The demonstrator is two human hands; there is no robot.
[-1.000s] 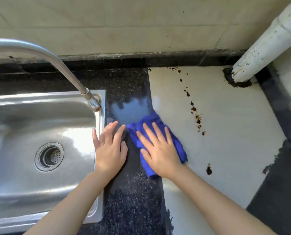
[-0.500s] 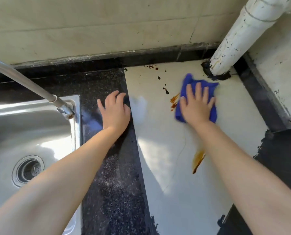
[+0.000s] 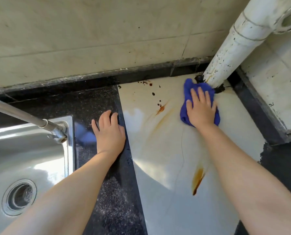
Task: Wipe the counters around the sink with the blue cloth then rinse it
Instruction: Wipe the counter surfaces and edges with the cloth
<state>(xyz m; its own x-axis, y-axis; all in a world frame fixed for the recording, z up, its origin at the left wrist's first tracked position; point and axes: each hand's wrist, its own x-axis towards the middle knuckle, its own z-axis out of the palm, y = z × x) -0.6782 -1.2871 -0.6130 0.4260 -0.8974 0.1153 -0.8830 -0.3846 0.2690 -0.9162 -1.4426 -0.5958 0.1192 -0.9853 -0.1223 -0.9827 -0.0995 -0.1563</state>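
Observation:
The blue cloth (image 3: 188,89) lies bunched on the cream counter slab (image 3: 158,150), against the foot of the white pipe (image 3: 233,46). My right hand (image 3: 200,109) presses flat on the cloth with straight fingers. My left hand (image 3: 110,131) rests palm down on the black speckled counter strip (image 3: 114,197) between the sink and the cream slab, fingers slightly bent, holding nothing. Brown spots (image 3: 152,89) and orange-brown smears (image 3: 198,180) mark the cream slab. The steel sink (image 3: 31,160) sits at the left with its drain (image 3: 19,197).
A steel faucet (image 3: 39,122) reaches over the sink's back corner from the left. A tiled wall (image 3: 90,39) runs behind the counter, with a dark ledge (image 3: 107,78) at its base. A raised tiled block (image 3: 273,92) borders the slab on the right.
My right hand has pushed the cloth from beside the sink across the cream slab to the back right, against the pipe's foot. Brown spots are smeared into streaks. My left hand stayed on the black strip.

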